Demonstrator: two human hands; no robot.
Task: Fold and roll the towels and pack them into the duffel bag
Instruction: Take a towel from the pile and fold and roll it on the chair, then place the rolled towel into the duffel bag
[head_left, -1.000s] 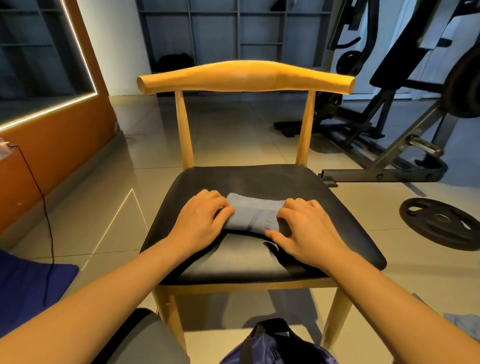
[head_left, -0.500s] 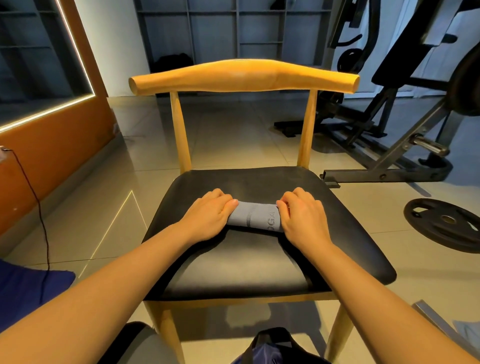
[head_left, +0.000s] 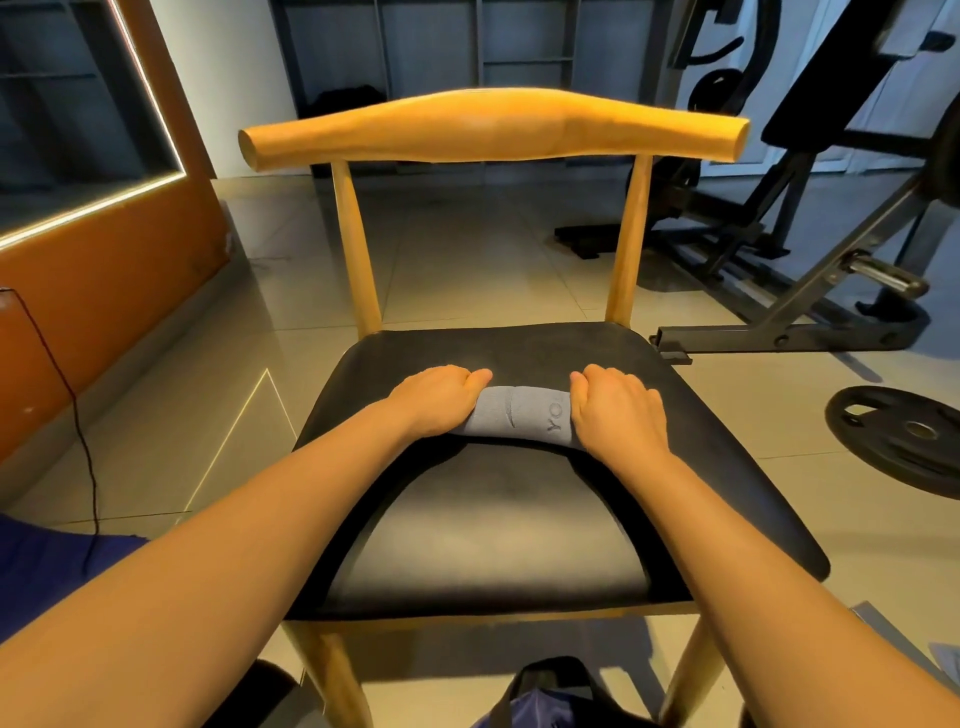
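Note:
A grey towel (head_left: 522, 414) lies as a tight roll across the middle of the black chair seat (head_left: 509, 540). My left hand (head_left: 439, 397) is curled over the roll's left end and my right hand (head_left: 618, 410) over its right end, both pressing down. Only the roll's middle shows between them, with grey lettering on it. The dark blue duffel bag (head_left: 540, 701) sits on the floor below the seat's front edge, mostly cut off by the frame.
The chair has a wooden backrest (head_left: 493, 130). A weight bench frame (head_left: 789, 291) and a black weight plate (head_left: 904, 436) stand on the tiled floor to the right. An orange wall with a black cable (head_left: 78, 415) runs along the left. A blue cloth (head_left: 41, 577) lies at lower left.
Both hands rolled the towel away from me toward the backrest. The flat flap seen earlier is now wound in, so the roll is tighter and sits further back on the seat.

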